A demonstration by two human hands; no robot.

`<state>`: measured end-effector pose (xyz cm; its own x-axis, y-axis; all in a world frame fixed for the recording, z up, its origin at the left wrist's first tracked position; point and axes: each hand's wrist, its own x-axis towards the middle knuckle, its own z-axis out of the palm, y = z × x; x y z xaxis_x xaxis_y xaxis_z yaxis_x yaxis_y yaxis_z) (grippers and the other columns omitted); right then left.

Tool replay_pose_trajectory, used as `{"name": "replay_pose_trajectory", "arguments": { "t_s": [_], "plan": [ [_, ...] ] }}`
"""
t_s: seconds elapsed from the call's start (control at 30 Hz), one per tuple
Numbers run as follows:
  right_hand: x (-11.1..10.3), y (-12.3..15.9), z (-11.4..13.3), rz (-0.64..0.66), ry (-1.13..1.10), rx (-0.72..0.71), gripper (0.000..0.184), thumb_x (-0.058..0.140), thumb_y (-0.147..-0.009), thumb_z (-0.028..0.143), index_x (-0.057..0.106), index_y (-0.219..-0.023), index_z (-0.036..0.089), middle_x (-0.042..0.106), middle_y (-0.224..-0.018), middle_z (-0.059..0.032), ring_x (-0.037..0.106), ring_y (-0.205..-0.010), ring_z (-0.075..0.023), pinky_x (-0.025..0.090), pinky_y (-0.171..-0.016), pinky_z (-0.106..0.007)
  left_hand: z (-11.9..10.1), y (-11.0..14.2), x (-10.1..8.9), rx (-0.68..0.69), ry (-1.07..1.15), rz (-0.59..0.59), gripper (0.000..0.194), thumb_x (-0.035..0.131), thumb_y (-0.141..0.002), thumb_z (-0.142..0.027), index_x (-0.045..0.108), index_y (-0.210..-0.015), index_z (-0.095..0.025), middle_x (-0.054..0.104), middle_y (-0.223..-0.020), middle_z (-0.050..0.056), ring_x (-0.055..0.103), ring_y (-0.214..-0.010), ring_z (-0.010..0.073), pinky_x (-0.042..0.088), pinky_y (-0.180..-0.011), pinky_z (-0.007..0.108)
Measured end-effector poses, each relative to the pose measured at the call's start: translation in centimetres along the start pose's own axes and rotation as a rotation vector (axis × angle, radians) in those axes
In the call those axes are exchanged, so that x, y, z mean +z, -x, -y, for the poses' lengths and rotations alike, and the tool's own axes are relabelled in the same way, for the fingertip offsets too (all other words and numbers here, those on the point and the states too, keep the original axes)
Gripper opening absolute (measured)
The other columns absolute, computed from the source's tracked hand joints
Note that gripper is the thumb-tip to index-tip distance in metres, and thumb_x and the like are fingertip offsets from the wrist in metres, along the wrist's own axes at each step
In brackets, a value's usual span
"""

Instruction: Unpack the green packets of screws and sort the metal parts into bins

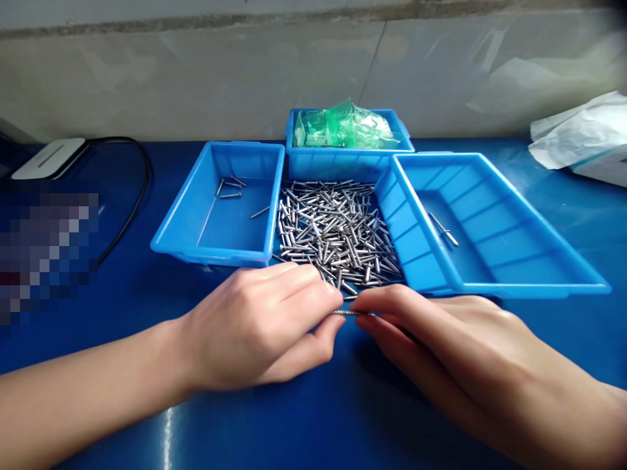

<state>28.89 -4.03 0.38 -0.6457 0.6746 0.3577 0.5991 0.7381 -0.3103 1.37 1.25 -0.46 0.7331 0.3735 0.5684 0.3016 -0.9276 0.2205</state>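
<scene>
My left hand and my right hand meet at the near edge of a pile of small metal screws on the blue table. Between their pinched fingertips they hold one screw lying level, each hand on one end. The left blue tray holds a few screws. In the right blue tray lies one long screw.
A third blue tray behind the pile holds green plastic bags. A white device with a black cable sits at the far left. White wrapping lies at the far right. A wall stands behind.
</scene>
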Motion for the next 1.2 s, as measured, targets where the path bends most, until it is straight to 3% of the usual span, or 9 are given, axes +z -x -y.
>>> {"name": "replay_pose_trajectory", "arguments": {
  "t_s": [0.1, 0.27, 0.47, 0.53, 0.67, 0.83, 0.97, 1.1, 1.2],
  "plan": [
    [0.2, 0.1, -0.1, -0.003, -0.029, 0.031, 0.034, 0.035, -0.142, 0.019, 0.058, -0.120, 0.029, 0.083, -0.084, 0.0052, 0.075, -0.049, -0.0126, 0.049, -0.051, -0.027, 0.1, 0.3, 0.1, -0.017, -0.002, -0.002, 0.043, 0.056, -0.132, -0.007, 0.079, -0.097, -0.017, 0.080, -0.083, 0.001, 0.075, -0.067, 0.0161, 0.060, -0.070, 0.031],
    [0.3, 0.0, 0.0, 0.053, -0.099, 0.065, 0.033, 0.050, -0.124, 0.000, 0.062, -0.113, 0.028, 0.081, -0.082, 0.0059, 0.076, -0.052, -0.0126, 0.049, -0.053, -0.026, 0.1, 1.0, -0.1, -0.052, 0.081, -0.028, 0.027, 0.061, -0.136, -0.013, 0.074, -0.113, -0.020, 0.084, -0.088, -0.003, 0.078, -0.070, 0.0145, 0.062, -0.074, 0.028],
    [0.6, 0.1, 0.4, 0.085, -0.109, 0.113, 0.033, 0.051, -0.115, -0.003, 0.068, -0.112, 0.026, 0.082, -0.082, 0.0040, 0.074, -0.054, -0.0123, 0.048, -0.054, -0.027, -0.2, 0.9, -0.5, -0.064, 0.068, -0.053, 0.016, 0.060, -0.136, -0.014, 0.071, -0.128, -0.022, 0.092, -0.095, -0.003, 0.089, -0.075, 0.0156, 0.070, -0.078, 0.030],
    [0.8, 0.3, 0.4, 0.092, -0.104, 0.145, 0.029, 0.055, -0.118, 0.002, 0.069, -0.114, 0.027, 0.081, -0.080, 0.0043, 0.071, -0.055, -0.0139, 0.047, -0.054, -0.027, -0.3, 0.8, -0.5, -0.051, 0.062, -0.057, 0.016, 0.060, -0.133, -0.011, 0.072, -0.130, -0.021, 0.092, -0.096, -0.004, 0.090, -0.075, 0.0147, 0.070, -0.077, 0.028],
    [1.2, 0.7, 0.2, 0.103, -0.086, 0.212, 0.005, 0.078, -0.121, 0.029, 0.073, -0.119, 0.031, 0.078, -0.078, 0.0026, 0.073, -0.062, -0.0210, 0.048, -0.057, -0.028, -0.3, 0.8, -0.5, -0.054, 0.053, -0.045, 0.016, 0.062, -0.133, -0.009, 0.074, -0.131, -0.020, 0.093, -0.095, -0.003, 0.090, -0.073, 0.0150, 0.071, -0.077, 0.028],
    [1.8, 1.2, 0.5, 0.111, -0.098, 0.223, 0.012, 0.081, -0.122, 0.041, 0.076, -0.120, 0.030, 0.078, -0.080, 0.0009, 0.075, -0.068, -0.0221, 0.053, -0.061, -0.028, 0.1, 1.0, -0.4, -0.020, 0.005, -0.029, 0.024, 0.052, -0.143, -0.018, 0.075, -0.135, -0.016, 0.094, -0.098, -0.001, 0.090, -0.075, 0.0132, 0.071, -0.081, 0.025],
    [1.2, 0.8, 0.6, 0.076, -0.136, 0.188, 0.009, 0.076, -0.122, 0.022, 0.074, -0.116, 0.029, 0.080, -0.080, 0.0028, 0.075, -0.062, -0.0182, 0.053, -0.058, -0.025, 0.3, 1.2, -0.4, -0.015, 0.005, -0.014, 0.028, 0.050, -0.145, -0.022, 0.075, -0.136, -0.014, 0.093, -0.097, -0.001, 0.091, -0.077, 0.0137, 0.070, -0.078, 0.027],
    [0.3, -0.1, 0.3, 0.067, -0.180, 0.122, 0.042, 0.044, -0.109, -0.009, 0.064, -0.102, 0.028, 0.087, -0.083, 0.0019, 0.074, -0.052, -0.0121, 0.055, -0.053, -0.020, 0.0, 1.0, -0.4, -0.047, 0.036, 0.013, 0.022, 0.059, -0.141, -0.020, 0.074, -0.125, -0.019, 0.089, -0.089, -0.002, 0.088, -0.070, 0.0167, 0.069, -0.071, 0.031],
    [0.5, 0.0, 0.0, 0.059, -0.140, 0.127, 0.044, 0.043, -0.104, -0.009, 0.060, -0.099, 0.030, 0.094, -0.091, -0.0003, 0.077, -0.049, -0.0133, 0.056, -0.051, -0.022, -0.4, 0.7, -0.6, -0.077, 0.097, 0.048, 0.022, 0.071, -0.133, -0.018, 0.073, -0.112, -0.024, 0.085, -0.083, -0.002, 0.083, -0.063, 0.0183, 0.065, -0.063, 0.034]
  ]
}}
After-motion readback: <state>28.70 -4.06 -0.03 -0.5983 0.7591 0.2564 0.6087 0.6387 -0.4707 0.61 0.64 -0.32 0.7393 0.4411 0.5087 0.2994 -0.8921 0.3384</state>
